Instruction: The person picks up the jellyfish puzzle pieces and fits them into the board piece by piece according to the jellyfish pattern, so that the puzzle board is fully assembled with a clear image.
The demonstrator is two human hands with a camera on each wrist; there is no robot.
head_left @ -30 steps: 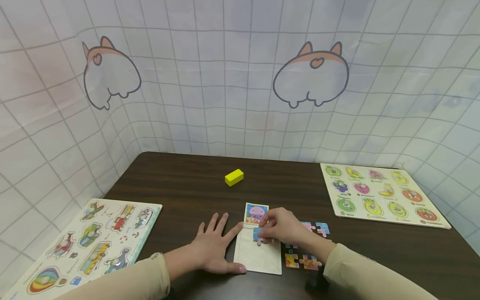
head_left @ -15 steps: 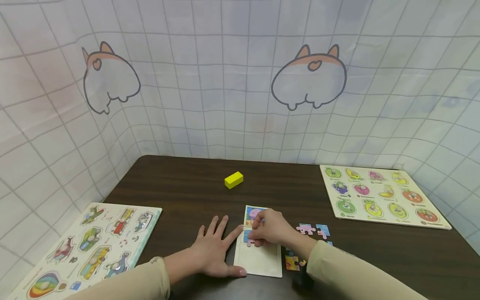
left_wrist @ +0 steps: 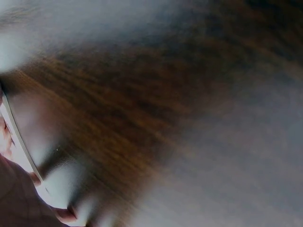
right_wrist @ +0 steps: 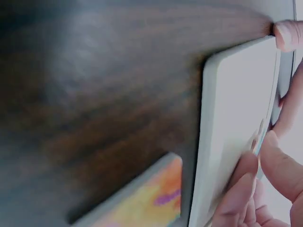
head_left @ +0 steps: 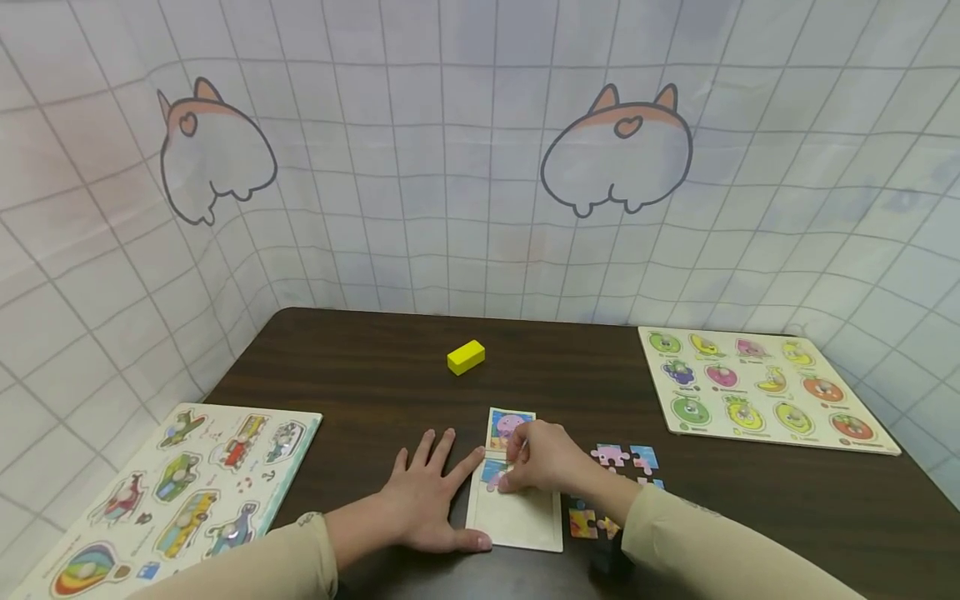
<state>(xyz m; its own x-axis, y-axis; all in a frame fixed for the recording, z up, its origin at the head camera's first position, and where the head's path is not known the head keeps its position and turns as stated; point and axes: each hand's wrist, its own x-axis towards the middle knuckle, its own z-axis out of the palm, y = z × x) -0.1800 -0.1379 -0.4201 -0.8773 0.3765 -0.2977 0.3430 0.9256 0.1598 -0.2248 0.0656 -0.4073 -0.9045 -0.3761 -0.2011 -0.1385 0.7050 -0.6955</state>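
Around the puzzle tray (head_left: 517,525), a smooth, cream-coloured rectangle with a thin raised rim, lay several flat, printed things. Its far section bore a jellyfish picture (head_left: 510,423), pink against blue and orange, and just below that, at the upper left of the tray's recess, was the puzzle piece (head_left: 492,472), blue with a patch of pink. More loose pieces (head_left: 611,454), knobbed and notched in outline (some partly hidden by the right forearm), were just to the right of the tray. Beyond the tray stood a yellow block (head_left: 467,357), plain and straight-edged. Well to its left lay a vehicle board (head_left: 180,492) with curved picture shapes, and off to its far right a pale fruit board (head_left: 776,393) with rounded ones.

Beneath the tray, the table (head_left: 375,367) was dark brown with a streaky wood grain. Behind it hung a white cloth (head_left: 480,167), softly rippled, with grey grid lines and two outlined animals.

Left of the tray, the left hand (head_left: 423,508) was spread flat on the table, fingers apart, its index fingertip and thumb tip at the tray's edge. Over the recess, the right hand (head_left: 546,457) had its fingers bent, thumb and forefinger pinching the puzzle piece by its right side
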